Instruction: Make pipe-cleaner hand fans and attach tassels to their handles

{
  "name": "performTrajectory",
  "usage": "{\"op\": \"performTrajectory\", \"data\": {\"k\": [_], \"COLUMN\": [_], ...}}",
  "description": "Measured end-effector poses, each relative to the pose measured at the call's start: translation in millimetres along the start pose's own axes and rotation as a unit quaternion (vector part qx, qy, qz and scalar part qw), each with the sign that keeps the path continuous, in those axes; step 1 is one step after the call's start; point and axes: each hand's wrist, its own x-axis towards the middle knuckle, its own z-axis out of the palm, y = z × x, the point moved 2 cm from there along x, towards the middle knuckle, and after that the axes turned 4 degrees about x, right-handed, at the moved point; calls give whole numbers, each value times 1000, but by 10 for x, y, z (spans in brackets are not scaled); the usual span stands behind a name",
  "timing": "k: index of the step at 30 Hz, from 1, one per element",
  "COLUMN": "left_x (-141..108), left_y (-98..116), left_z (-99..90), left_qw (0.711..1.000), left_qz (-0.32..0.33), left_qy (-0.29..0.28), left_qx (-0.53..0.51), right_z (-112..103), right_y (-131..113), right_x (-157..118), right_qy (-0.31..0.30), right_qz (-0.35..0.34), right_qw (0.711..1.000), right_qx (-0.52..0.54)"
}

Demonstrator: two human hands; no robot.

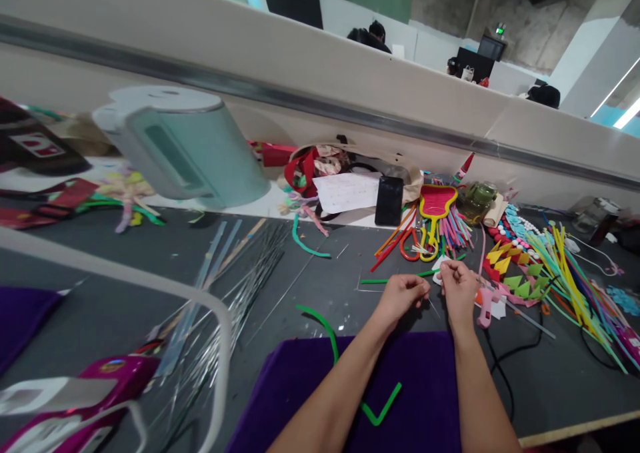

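My left hand is closed in a pinch over the dark table, at the upper edge of a purple cloth. To its right my right hand is pinched too. The hands are apart, and what their fingertips hold is too small to make out. A straight green strip lies just beyond them, with a small white piece near my right fingertips. One curved green strip runs onto the cloth beside my left forearm. A bent green strip rests on the cloth between my forearms.
Thin metal wires and a pale green kettle are at left. Behind my hands lie a yellow-and-red scoop and a black phone. A pink glue gun, a black cable and colourful strips lie right.
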Motion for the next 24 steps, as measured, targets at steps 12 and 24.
{"op": "performTrajectory", "data": {"k": [12, 24], "left_x": [21, 86], "left_y": [0, -69], "left_z": [-49, -94], "left_qw": [999, 994], "left_qz": [10, 50], "left_qy": [18, 28], "left_qx": [33, 94], "right_z": [15, -34], "right_y": [82, 0], "right_x": [15, -3], "right_qy": [-27, -2], "right_qz": [59, -14], "right_qw": [997, 997], "right_qx": [36, -74]}}
